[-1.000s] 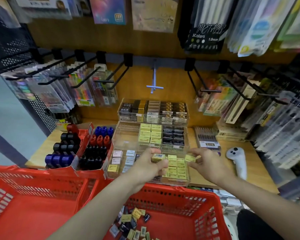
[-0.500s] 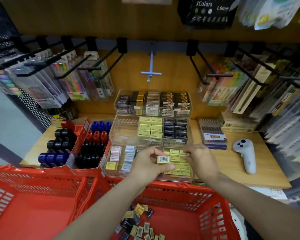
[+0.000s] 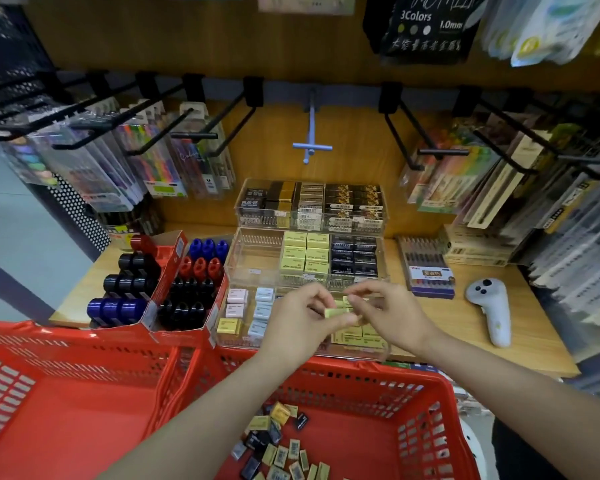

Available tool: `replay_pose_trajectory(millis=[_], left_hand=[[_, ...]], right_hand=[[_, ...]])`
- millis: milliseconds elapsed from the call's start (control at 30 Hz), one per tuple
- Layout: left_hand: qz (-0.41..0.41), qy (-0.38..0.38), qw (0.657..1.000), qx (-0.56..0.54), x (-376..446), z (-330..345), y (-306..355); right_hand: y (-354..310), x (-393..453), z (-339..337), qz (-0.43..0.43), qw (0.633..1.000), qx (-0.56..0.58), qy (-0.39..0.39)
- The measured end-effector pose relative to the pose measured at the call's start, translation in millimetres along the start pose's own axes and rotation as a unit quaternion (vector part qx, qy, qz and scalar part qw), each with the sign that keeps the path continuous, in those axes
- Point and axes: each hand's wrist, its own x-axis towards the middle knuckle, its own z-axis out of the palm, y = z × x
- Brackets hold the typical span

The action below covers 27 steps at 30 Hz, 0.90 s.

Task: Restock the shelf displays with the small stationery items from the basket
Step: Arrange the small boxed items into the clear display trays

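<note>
- Two hands meet above the front clear tray (image 3: 222,336); the left hand (image 3: 300,318) pinches a small yellow eraser (image 3: 336,311) between thumb and fingers
- The right hand (image 3: 392,311) has its thumb and fingertips curled in at the far end of the same eraser; whether it pinches that eraser or a second yellow piece cannot be told from this view
- The eraser is held in the air, just above the yellow rows at the right of the front tray, not yet seated
- Risk: a two-hand transfer of so small a piece may fail if one hand lets go before the other has a firm pinch; the piece would likely fall into the tray askew or down into the basket
- Risk: the tray wall is clear and hard to see; a finger catching it could shove the tray toward the shelf edge
- Front tray contents: pink, pale blue and yellow erasers at the left, yellow rows at the right, partly hidden by the hands
- The middle tray (image 3: 253,258) holds yellow and black boxes, with its left section bare
- The rear tray (image 3: 243,213) holds dark and gold boxes
- The red basket (image 3: 378,379) sits below the shelf edge with loose erasers (image 3: 278,445) on its floor, yellow, black and grey mixed
- A second red basket (image 3: 66,358) stands at the left
</note>
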Motion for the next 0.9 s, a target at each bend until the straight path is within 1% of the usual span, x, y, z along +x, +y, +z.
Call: replay_pose_trajectory(millis=[33,67,100,167,233,333,433,467,500,533,567,600,633,667,700,733,767,900], left_hand=[[-0.02,0.001,0.999,-0.036,1,-1,2],[-0.044,-0.004,0.996,-0.083,1,-2,4],[-0.067,-0.013,0.99,-0.126,1,-2,6],[-0.095,-0.031,0.979,-0.176,1,-2,9],[-0.098,-0.051,0.976,-0.188,0,1,10],[-0.083,-0.077,0.98,-0.167,-2,7,9],[-0.067,-0.094,0.985,-0.129,-1,11,6],[-0.059,-0.103,0.988,-0.098,1,12,4],[-0.047,-0.113,0.992,-0.042,2,13,1],[-0.03,-0.128,0.99,0.042,3,14,-4],[-0.009,-0.153,0.977,0.146,2,15,-10],[0.01,-0.188,0.948,0.255,1,16,-17],[0.021,-0.226,0.91,0.348,-1,16,-25],[0.025,-0.258,0.873,0.414,-3,17,-33],[0.024,-0.28,0.846,0.454,-5,18,-39],[0.022,-0.291,0.831,0.474,-7,18,-43],[0.022,-0.293,0.826,0.481,-7,19,-45],[0.023,-0.29,0.831,0.474,-5,18,-46]], right_hand=[[-10,-2,-4,0.016,0.996,0.085,-0.028],[-17,-5,-8,0.021,0.989,0.139,-0.044],[-22,-9,-14,0.016,0.987,0.152,-0.052],[-26,-17,-21,-0.019,0.994,0.099,-0.051],[-24,-24,-22,-0.06,0.997,0.029,-0.032],[-21,-30,-21,-0.137,0.988,-0.062,0.021],[-12,-29,-26,-0.194,0.967,-0.166,0.016],[-7,-28,-28,-0.192,0.958,-0.211,0.018],[0,-26,-30,-0.178,0.95,-0.254,0.028],[7,-25,-31,-0.153,0.944,-0.288,0.044],[13,-24,-32,-0.122,0.941,-0.311,0.06],[18,-22,-31,-0.09,0.939,-0.325,0.071],[23,-21,-29,-0.063,0.937,-0.335,0.076],[27,-18,-27,-0.04,0.936,-0.342,0.075],[30,-15,-23,-0.018,0.935,-0.348,0.07],[33,-13,-19,0.001,0.933,-0.355,0.064],[36,-11,-15,0.015,0.928,-0.367,0.06],[42,-7,-3,0.042,0.914,-0.395,0.079]])
